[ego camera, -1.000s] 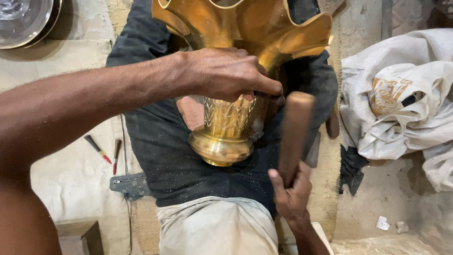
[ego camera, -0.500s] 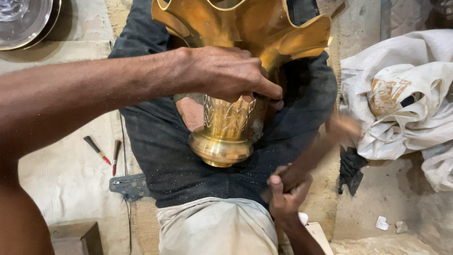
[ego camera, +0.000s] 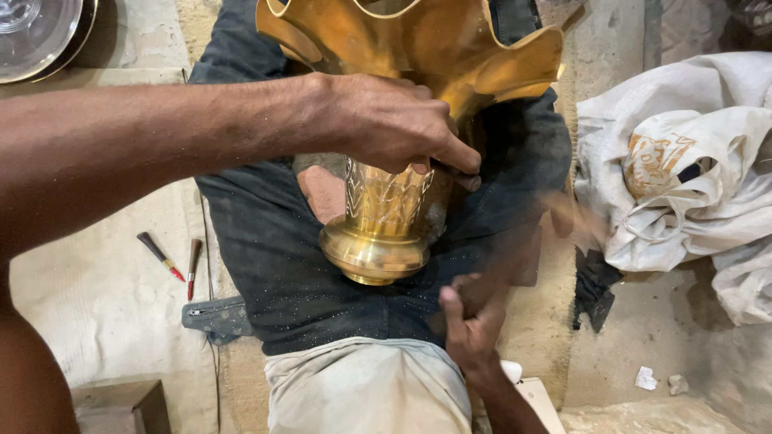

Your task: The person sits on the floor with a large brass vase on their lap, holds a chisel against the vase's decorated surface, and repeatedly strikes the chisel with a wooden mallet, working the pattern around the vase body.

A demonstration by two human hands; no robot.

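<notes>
A brass vase [ego camera: 388, 215] with an engraved neck, a round foot and a wide fluted rim lies on dark cloth [ego camera: 265, 257] across my lap. My left hand [ego camera: 386, 124] grips it where the neck meets the flared rim. My right hand [ego camera: 470, 321] is closed on the handle of a wooden mallet [ego camera: 555, 229], which is motion-blurred and tilted out to the right of the vase, apart from it.
Two small hand tools [ego camera: 173, 259] lie on the pale floor at the left. A round metal dish [ego camera: 32, 32] sits at the top left. Crumpled white sacks [ego camera: 683, 169] lie at the right. A small block [ego camera: 121, 406] stands at the bottom left.
The mallet stood upright beside the vase a second ago; it has swung out to the right and is now blurred. My left hand has kept its grip on the vase.
</notes>
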